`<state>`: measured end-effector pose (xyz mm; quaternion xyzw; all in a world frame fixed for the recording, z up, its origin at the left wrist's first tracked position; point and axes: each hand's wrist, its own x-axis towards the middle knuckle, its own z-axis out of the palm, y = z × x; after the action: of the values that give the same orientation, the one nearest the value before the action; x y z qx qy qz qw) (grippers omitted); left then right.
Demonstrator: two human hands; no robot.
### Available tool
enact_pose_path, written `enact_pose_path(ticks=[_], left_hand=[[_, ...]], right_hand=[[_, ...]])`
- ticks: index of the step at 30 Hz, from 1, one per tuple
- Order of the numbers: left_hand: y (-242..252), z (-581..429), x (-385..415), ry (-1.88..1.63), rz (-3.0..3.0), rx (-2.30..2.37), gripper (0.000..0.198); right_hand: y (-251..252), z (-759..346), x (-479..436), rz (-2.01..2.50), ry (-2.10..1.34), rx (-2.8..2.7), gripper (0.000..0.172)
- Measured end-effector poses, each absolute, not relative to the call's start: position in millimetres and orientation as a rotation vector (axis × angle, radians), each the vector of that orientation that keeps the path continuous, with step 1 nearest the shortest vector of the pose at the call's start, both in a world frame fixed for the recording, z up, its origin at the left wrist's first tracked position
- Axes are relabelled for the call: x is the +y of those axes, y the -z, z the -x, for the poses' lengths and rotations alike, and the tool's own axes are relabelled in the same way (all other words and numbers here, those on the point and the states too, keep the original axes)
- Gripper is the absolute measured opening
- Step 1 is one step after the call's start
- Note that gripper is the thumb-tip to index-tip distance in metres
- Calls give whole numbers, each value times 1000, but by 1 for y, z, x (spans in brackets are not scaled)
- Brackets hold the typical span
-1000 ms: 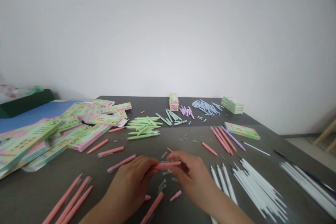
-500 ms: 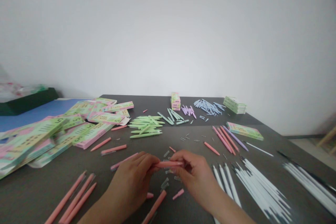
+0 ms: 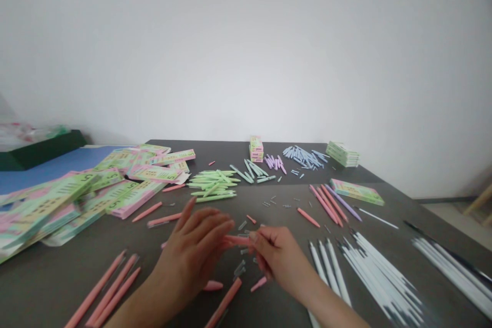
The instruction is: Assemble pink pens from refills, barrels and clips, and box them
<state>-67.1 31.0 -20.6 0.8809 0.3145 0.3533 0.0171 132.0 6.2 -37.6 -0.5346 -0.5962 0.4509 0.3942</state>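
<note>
Left hand [image 3: 194,255] now splayed open beside pink pen [image 3: 235,240], right hand [image 3: 277,257] pinching it, packs [image 3: 130,199] marked 5

Left hand [image 3: 194,256] motion-blurred and covering most of the pink pen barrel [image 3: 237,240], white refills [image 3: 384,282] cut by bottom edge, carton [image 3: 38,210] print illegible

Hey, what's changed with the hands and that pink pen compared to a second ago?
The left hand has opened: its fingers, which were pinching the pink pen, are now spread straight and seem to have let go. The right hand keeps its pinch on the pen's other end and has sunk slightly. The green pens, boxes and white refills lie as before.
</note>
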Motion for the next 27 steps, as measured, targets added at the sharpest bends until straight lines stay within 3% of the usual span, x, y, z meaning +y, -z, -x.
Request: enact_pose_path(ticks=[4,8,11,15,27], left_hand=[[11,67,36,-1575,-1693,1028,37],[5,57,34,-1161,-933,590,52],[7,51,28,-1021,-719,386,50],[11,51,25,-1004,-531,331,32],[14,54,31,-1012,-459,386,27]], right_hand=[[41,-126,6,1178,-1433,-1183,47],[51,-109,1,1067,-1666,-971,52],[60,-98,-4,1002,-1841,-988,55],[69,-91,-6,856,-2022,-1016,54],[61,-93,-13,866,-1935,-1114,49]])
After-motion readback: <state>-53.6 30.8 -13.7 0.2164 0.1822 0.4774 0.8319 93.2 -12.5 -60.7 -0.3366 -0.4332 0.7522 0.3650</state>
